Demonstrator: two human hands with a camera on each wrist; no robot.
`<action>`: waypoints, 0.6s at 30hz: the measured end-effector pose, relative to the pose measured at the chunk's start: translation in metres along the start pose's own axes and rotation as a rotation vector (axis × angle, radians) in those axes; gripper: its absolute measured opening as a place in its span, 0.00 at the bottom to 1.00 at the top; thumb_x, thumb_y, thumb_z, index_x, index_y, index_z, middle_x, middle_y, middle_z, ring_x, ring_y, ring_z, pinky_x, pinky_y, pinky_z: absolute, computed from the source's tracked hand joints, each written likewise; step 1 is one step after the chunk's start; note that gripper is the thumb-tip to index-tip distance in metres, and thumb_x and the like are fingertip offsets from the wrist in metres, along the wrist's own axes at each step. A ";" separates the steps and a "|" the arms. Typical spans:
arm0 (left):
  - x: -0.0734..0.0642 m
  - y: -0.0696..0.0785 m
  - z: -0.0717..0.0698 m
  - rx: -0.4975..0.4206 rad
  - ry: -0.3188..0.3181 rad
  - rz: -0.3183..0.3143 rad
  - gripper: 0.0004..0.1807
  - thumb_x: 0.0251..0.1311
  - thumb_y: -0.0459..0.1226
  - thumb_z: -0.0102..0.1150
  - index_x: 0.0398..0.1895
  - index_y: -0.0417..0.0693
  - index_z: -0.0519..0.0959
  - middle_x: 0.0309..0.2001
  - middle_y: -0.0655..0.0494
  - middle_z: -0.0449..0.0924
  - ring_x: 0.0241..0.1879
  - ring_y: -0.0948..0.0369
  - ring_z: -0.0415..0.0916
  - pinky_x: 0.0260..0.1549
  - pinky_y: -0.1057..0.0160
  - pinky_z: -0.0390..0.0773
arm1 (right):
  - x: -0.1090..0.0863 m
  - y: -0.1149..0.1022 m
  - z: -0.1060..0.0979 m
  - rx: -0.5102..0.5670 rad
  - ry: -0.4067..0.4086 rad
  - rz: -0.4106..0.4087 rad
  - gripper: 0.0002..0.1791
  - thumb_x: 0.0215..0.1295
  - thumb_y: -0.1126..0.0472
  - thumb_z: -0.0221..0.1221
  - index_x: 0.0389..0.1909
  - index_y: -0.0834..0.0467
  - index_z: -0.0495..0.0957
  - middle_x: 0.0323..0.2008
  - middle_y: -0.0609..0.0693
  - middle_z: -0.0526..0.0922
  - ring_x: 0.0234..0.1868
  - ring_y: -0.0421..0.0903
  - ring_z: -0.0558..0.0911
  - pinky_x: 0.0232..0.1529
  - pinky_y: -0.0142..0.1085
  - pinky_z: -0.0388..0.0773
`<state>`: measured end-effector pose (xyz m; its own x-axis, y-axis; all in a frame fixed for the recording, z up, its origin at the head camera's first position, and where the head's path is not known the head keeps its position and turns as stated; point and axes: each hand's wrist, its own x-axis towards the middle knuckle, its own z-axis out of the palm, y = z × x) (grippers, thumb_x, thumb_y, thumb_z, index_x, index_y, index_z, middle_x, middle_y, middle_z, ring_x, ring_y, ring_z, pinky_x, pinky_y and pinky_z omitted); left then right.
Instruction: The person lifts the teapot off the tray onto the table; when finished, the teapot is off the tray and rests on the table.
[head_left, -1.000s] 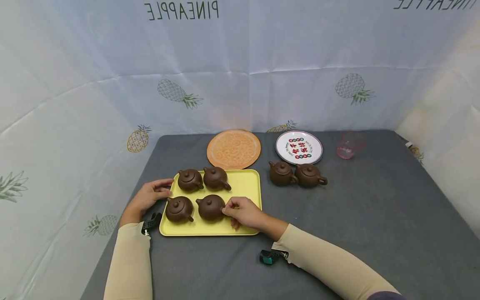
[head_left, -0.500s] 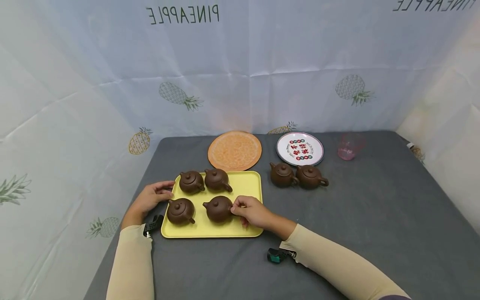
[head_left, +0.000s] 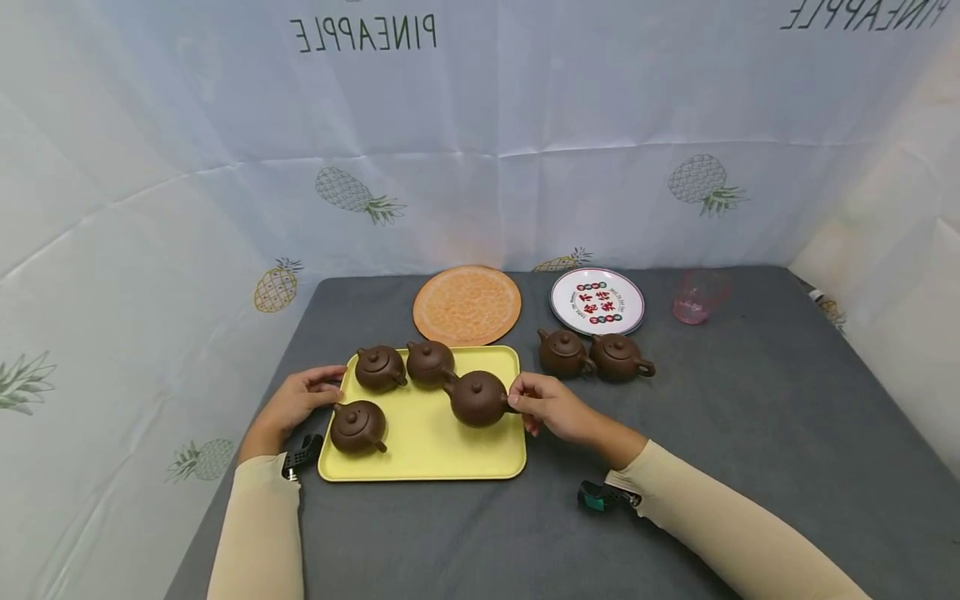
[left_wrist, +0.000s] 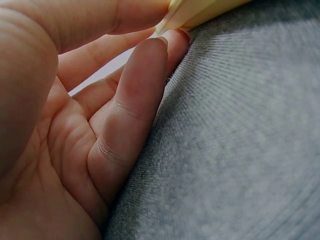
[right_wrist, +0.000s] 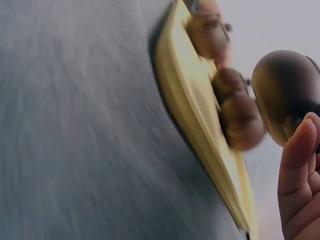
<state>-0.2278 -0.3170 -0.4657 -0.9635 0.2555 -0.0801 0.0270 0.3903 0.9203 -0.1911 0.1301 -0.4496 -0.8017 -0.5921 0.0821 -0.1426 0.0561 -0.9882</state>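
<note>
In the head view my right hand (head_left: 558, 408) pinches the handle of a dark brown teapot (head_left: 478, 400), spout toward the left. That teapot (right_wrist: 285, 90) hangs above the right part of a yellow tray (head_left: 420, 457), apart from it in the right wrist view. Three like teapots sit on the tray: one at the back left (head_left: 379, 369), a second beside it (head_left: 429, 367), and another at the front left (head_left: 357, 428). At the tray's left edge my left hand (head_left: 296, 404) grips the rim with thumb and fingertips, seen close in the left wrist view.
Two more brown teapots, a left one (head_left: 562, 354) and a right one (head_left: 618, 358), stand right of the tray. Behind are a round orange mat (head_left: 467, 306), a white plate (head_left: 597, 302) with red print and a clear pink cup (head_left: 692, 307). A grey cloth covers the table.
My right hand has lifted the front right teapot off the tray by its handle and carried it right and slightly back. My left hand has stayed at the tray's edge.
</note>
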 end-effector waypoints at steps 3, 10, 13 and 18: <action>0.003 -0.009 -0.002 0.000 0.002 -0.013 0.30 0.61 0.30 0.64 0.65 0.29 0.67 0.55 0.33 0.76 0.42 0.67 0.79 0.41 0.72 0.75 | -0.007 -0.006 -0.015 0.004 0.016 -0.032 0.09 0.73 0.67 0.51 0.38 0.71 0.71 0.21 0.62 0.71 0.20 0.47 0.73 0.22 0.39 0.75; 0.004 -0.016 -0.003 0.006 0.004 -0.028 0.32 0.60 0.34 0.66 0.66 0.32 0.68 0.53 0.36 0.77 0.43 0.67 0.80 0.41 0.71 0.75 | -0.024 -0.017 -0.052 -0.011 0.074 -0.085 0.10 0.74 0.66 0.49 0.37 0.71 0.69 0.23 0.60 0.69 0.21 0.50 0.72 0.23 0.41 0.75; 0.004 -0.017 -0.003 0.002 0.003 -0.025 0.32 0.60 0.34 0.66 0.66 0.31 0.68 0.53 0.35 0.77 0.42 0.67 0.80 0.41 0.70 0.76 | -0.032 -0.022 -0.067 -0.022 0.106 -0.105 0.11 0.74 0.67 0.48 0.37 0.74 0.67 0.24 0.60 0.68 0.21 0.50 0.72 0.23 0.42 0.75; 0.004 -0.017 -0.002 -0.014 -0.003 -0.024 0.32 0.61 0.34 0.65 0.67 0.31 0.67 0.54 0.33 0.76 0.42 0.66 0.80 0.40 0.68 0.78 | -0.046 -0.030 -0.092 -0.044 0.165 -0.095 0.11 0.75 0.67 0.48 0.37 0.73 0.66 0.23 0.57 0.69 0.21 0.47 0.72 0.22 0.41 0.75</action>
<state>-0.2323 -0.3241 -0.4806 -0.9629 0.2493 -0.1032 0.0004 0.3838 0.9234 -0.2035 0.2292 -0.4116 -0.8671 -0.4569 0.1984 -0.2445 0.0434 -0.9687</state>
